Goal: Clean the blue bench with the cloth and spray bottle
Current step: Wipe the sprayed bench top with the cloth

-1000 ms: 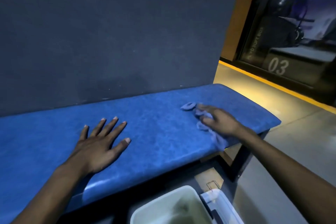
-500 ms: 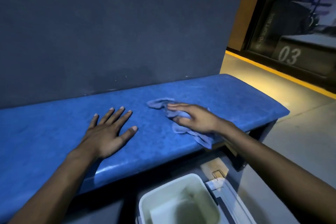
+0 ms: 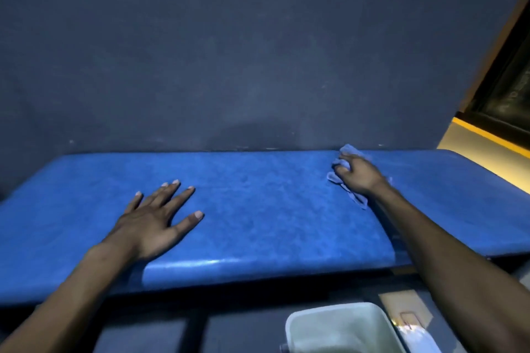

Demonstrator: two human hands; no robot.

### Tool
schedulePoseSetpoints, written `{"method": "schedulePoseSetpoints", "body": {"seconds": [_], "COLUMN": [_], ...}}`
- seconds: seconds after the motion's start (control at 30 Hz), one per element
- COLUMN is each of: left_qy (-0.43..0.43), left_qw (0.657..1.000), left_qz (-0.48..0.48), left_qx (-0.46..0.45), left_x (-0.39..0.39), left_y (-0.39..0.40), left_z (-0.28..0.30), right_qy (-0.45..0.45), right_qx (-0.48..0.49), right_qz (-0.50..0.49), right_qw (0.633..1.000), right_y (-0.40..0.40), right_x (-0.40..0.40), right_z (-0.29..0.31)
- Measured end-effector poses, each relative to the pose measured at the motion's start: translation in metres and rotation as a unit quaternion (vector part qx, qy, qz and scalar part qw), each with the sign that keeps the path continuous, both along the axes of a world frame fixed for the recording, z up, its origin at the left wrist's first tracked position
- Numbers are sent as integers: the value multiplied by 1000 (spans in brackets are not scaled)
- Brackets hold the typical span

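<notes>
The blue padded bench (image 3: 272,203) runs across the view against a dark wall. My right hand (image 3: 360,176) presses a crumpled blue cloth (image 3: 348,152) onto the seat near its back edge, right of centre; part of the cloth trails out below the hand. My left hand (image 3: 156,222) lies flat on the seat at left of centre, fingers spread, holding nothing. No spray bottle is in view.
A pale plastic bin (image 3: 344,329) stands on the floor below the bench front at lower right. The dark grey wall (image 3: 229,51) rises directly behind the seat. A yellow floor stripe (image 3: 487,135) and a dark doorway lie at far right.
My right hand has slid the cloth from the seat's front part toward the back edge by the wall. My view has swung left. The left hand has stayed flat in place.
</notes>
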State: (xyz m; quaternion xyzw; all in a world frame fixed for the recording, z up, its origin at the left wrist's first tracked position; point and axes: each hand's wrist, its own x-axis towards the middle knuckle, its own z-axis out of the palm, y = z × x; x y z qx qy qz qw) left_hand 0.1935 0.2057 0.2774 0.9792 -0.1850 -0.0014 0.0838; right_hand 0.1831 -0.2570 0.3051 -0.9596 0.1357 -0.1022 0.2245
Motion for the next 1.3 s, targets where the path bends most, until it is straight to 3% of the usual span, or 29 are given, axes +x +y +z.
{"method": "schedulePoseSetpoints", "body": {"seconds": [0.2,0.37,0.47,0.57,0.67,0.77,0.9,1.0,1.17,1.3], "left_qy": [-19,-32,-37,-34,-33,-32,-34,-35,-43,-46], "left_qw": [999,999,998,998,999,999,998,998,998,998], "left_qz": [21,17,15,15,18,18,15,14,17,22], "left_qx": [-18,-30,-43,-42,-39,-38,-47,-52,-49,-48], "left_x": [5,6,5,7,6,6,7,6,5,6], "left_y": [2,5,5,6,2,2,5,4,3,0], "left_z": [-8,-10,-10,-12,-12,-12,-13,-13,-15,-15], "right_qy": [-7,-17,-20,-18,-40,-34,8,-21,-36,-45], "right_qx": [-12,1,6,-8,-39,-54,-27,-42,-35,-65], "right_qz": [184,348,349,279,196,163,174,225,351,332], "right_qw": [983,937,937,960,979,985,984,973,935,940], "right_y": [151,219,170,106,89,127,172,185,187,192], "right_x": [60,-9,-72,-92,-54,22,97,66,-62,-19], "right_z": [-3,-9,-17,-14,-8,-4,0,1,-18,-15]}}
